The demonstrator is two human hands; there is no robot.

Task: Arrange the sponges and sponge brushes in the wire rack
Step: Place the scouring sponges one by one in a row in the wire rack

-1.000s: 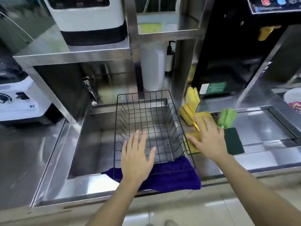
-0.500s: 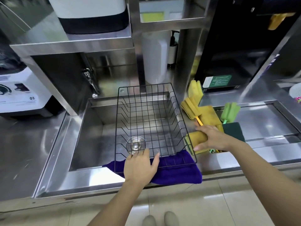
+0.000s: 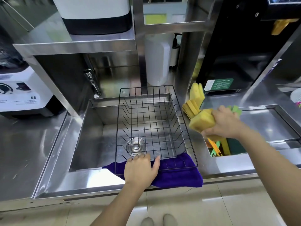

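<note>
A black wire rack (image 3: 153, 128) sits over the steel sink, its front edge resting on a purple cloth (image 3: 179, 175). My left hand (image 3: 140, 168) lies on the rack's front rim and the cloth, fingers spread. My right hand (image 3: 225, 123) is raised just right of the rack, shut on a yellow sponge (image 3: 202, 122). Behind it stand yellow sponge brushes (image 3: 190, 108) and another yellow sponge head (image 3: 197, 92); a green sponge brush (image 3: 236, 110) peeks past my hand. Orange and green handles (image 3: 215, 149) and a dark green sponge (image 3: 236, 147) lie below my wrist.
A tap (image 3: 92, 85) juts over the sink's back left. White jug (image 3: 157, 62) and pump bottle (image 3: 175, 51) stand behind the rack. A white appliance (image 3: 21, 93) sits on the left counter, a black machine (image 3: 236, 54) at the back right. The drain (image 3: 136, 145) shows through the rack.
My right hand has lifted the yellow sponge off the counter and carried it up and left toward the rack. My left hand stays on the rack's front edge.
</note>
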